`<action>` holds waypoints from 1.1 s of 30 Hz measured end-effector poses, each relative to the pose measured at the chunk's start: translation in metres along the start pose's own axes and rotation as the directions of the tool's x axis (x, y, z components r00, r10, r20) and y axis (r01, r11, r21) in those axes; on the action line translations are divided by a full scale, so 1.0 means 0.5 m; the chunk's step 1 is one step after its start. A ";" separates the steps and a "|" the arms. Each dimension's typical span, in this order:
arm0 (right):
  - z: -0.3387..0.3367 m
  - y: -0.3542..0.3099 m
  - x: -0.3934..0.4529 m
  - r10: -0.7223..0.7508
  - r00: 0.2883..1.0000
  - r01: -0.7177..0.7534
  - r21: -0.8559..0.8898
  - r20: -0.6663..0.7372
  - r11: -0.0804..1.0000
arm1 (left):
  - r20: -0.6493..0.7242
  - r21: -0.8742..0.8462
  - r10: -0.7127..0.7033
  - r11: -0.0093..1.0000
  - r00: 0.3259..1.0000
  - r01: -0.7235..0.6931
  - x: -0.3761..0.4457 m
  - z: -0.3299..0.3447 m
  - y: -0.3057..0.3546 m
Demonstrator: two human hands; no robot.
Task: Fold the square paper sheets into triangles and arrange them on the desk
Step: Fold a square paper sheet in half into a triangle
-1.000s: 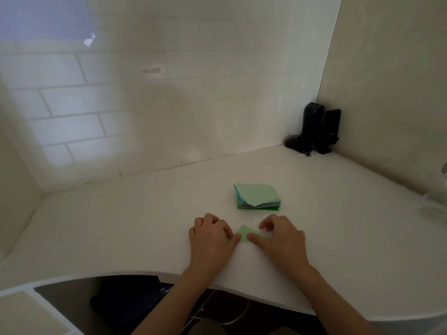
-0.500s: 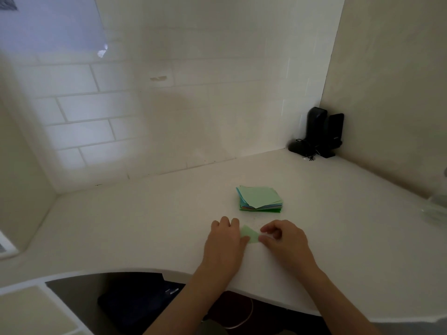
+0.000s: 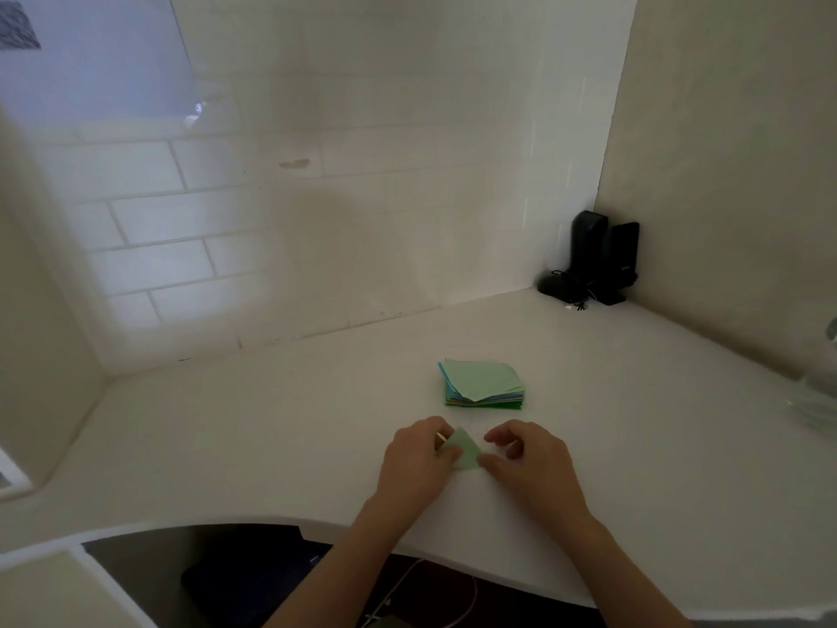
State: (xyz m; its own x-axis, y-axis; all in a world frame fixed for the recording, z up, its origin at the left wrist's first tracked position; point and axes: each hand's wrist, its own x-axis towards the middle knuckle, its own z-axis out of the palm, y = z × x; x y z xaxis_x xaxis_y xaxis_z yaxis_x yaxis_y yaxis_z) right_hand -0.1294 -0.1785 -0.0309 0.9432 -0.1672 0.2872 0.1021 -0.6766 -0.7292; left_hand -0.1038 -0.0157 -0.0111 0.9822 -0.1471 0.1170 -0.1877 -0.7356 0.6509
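A: So, we have the sheet [image 3: 466, 453] pinched from both sides. The left hand [image 3: 419, 462] nips its left edge between thumb and curled fingers, the right hand [image 3: 527, 460] nips the lower right corner, its other fingers curled loosely above.

B: Why two grips?

A: We judge it keeps the halves lined up while the crease is set; it already looks like a triangle, point toward the wall. It sits at the desk [image 3: 271, 446] surface between our hands, near the front edge (whether flat or slightly lifted, we cannot tell).

B: And the stack [image 3: 482, 383]?

A: Just beyond the hands, apart from the sheet, close enough for the next reach.

B: Room for laying triangles out?

A: Bare desk spreads wide to the left and right. The speakers [image 3: 602, 258] stand well off in the far corner. The curved front edge lies near our wrists, so we would place away from it.
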 end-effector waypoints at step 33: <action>0.027 -0.051 0.091 -0.483 0.809 0.335 -0.414 -0.334 0.847 | -0.425 -0.036 0.294 0.940 0.856 -0.340 0.173 -0.150 -0.132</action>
State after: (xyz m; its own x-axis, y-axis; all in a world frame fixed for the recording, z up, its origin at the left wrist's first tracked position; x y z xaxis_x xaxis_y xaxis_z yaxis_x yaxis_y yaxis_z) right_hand -0.0849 -0.1590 -0.0075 0.6082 -0.0477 0.7923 0.2716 -0.9254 -0.2642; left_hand -0.0057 0.0696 0.0122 0.7897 -0.0607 0.6104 -0.5104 -0.6170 0.5990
